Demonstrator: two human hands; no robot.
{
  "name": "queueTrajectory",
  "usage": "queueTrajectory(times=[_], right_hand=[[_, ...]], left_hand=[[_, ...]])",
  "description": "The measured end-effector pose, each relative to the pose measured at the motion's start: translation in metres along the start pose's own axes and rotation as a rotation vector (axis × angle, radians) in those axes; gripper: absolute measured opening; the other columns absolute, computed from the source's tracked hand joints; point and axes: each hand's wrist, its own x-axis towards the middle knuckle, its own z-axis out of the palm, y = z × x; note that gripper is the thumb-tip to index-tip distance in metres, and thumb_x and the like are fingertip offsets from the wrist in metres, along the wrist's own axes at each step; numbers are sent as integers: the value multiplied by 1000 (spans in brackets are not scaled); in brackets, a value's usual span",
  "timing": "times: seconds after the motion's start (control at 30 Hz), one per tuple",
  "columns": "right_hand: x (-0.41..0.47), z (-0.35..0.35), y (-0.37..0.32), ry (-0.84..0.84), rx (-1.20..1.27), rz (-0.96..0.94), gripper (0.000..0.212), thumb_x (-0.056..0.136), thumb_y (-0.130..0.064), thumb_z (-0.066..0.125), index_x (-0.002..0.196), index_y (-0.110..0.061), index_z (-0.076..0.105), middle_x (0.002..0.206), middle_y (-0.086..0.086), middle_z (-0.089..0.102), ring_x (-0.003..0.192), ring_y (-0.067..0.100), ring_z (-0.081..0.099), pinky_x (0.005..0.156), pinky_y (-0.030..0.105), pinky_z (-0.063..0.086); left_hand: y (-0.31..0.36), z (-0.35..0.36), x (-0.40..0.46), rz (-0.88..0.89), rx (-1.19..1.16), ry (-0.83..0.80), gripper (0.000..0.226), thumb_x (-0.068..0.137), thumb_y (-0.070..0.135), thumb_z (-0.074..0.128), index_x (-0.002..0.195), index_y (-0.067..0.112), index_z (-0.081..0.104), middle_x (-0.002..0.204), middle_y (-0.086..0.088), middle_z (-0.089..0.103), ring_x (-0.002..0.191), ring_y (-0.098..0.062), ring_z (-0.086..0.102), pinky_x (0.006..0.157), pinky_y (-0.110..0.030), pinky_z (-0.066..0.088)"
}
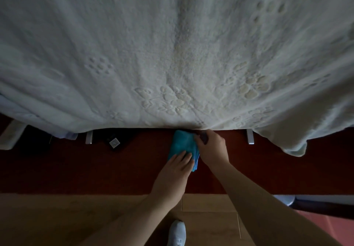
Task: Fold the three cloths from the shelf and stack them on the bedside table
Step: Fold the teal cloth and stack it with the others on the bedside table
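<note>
Blue cloth (182,144) lies folded on the dark red surface (95,169), just below the hanging edge of the white bedspread (172,54). Left hand (172,175) presses flat on it, fingers straight; right hand (211,147) pinches its far right corner.

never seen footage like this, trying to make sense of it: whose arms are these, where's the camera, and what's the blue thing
There is no machine here: a person wears a wide-angle camera on their head, so you look down along their own bare arms. The blue thing is a turquoise cloth, folded small, lying on a dark red surface at the edge of a bed covered by a white embossed blanket. The left hand presses flat on the cloth, fingers straight. The right hand curls its fingers at the cloth's right edge. Below, one white shoe stands on a wooden floor.
</note>
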Motion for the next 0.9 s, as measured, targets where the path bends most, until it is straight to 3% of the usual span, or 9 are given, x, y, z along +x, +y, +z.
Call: queueTrajectory(times=[0.1, 0.17, 0.23, 0.37, 0.5, 0.7, 0.8, 0.9], right_hand=[[-10, 4, 10, -22, 149, 139, 6, 91, -22, 67, 90, -21, 73, 79, -8, 72, 77, 14, 67, 63, 23, 52], [-12, 7, 15, -52, 281, 219, 8, 86, -22, 69, 83, -24, 76, 73, -6, 75, 74, 15, 73, 71, 41, 62], [-10, 7, 15, -80, 359, 254, 10, 85, -20, 71, 82, -26, 78, 74, -5, 77, 73, 17, 75, 72, 50, 62], [-5, 4, 9, -83, 394, 231, 15, 88, -14, 72, 84, -26, 80, 74, -3, 77, 72, 18, 75, 72, 49, 63], [-2, 2, 10, -101, 393, 216, 13, 85, -14, 74, 84, -25, 80, 76, -4, 77, 73, 16, 75, 73, 47, 63], [5, -1, 9, -120, 362, 190, 7, 82, -20, 76, 80, -25, 80, 72, -4, 77, 69, 15, 73, 71, 48, 63], [8, -1, 7, -139, 339, 177, 8, 81, -20, 74, 76, -24, 79, 71, -4, 76, 69, 19, 73, 69, 50, 62], [10, 0, 3, -177, 301, 163, 11, 83, -19, 71, 77, -23, 79, 71, -4, 76, 70, 20, 73, 70, 49, 62]], left_hand=[[-2, -3, -1, -78, -109, 74, 44, 97, 30, 52, 135, 12, 61, 142, -5, 60, 136, -20, 52, 110, -39, 46], [-1, -2, 1, -136, -216, 115, 44, 99, 38, 50, 131, 11, 65, 142, -7, 60, 136, -21, 52, 110, -41, 46], [1, -4, 5, -246, -297, 157, 44, 98, 46, 54, 121, 13, 71, 137, -6, 63, 131, -20, 56, 107, -38, 49], [8, -14, 25, -482, -349, 213, 38, 85, 51, 66, 101, 17, 71, 112, 1, 68, 106, -19, 61, 86, -35, 55], [12, -22, 42, -667, -280, 90, 35, 80, 57, 60, 99, 27, 65, 103, 7, 62, 98, -18, 58, 77, -39, 49], [17, -23, 42, -689, -176, -13, 27, 85, 53, 55, 96, 31, 63, 94, 10, 61, 93, -17, 56, 78, -40, 39], [19, -26, 40, -679, -202, 0, 17, 89, 45, 53, 90, 32, 63, 83, 13, 62, 87, -13, 56, 76, -37, 36], [20, -22, 35, -621, -183, 69, 6, 83, 34, 65, 79, 31, 66, 72, 12, 62, 77, -13, 59, 72, -37, 37]])
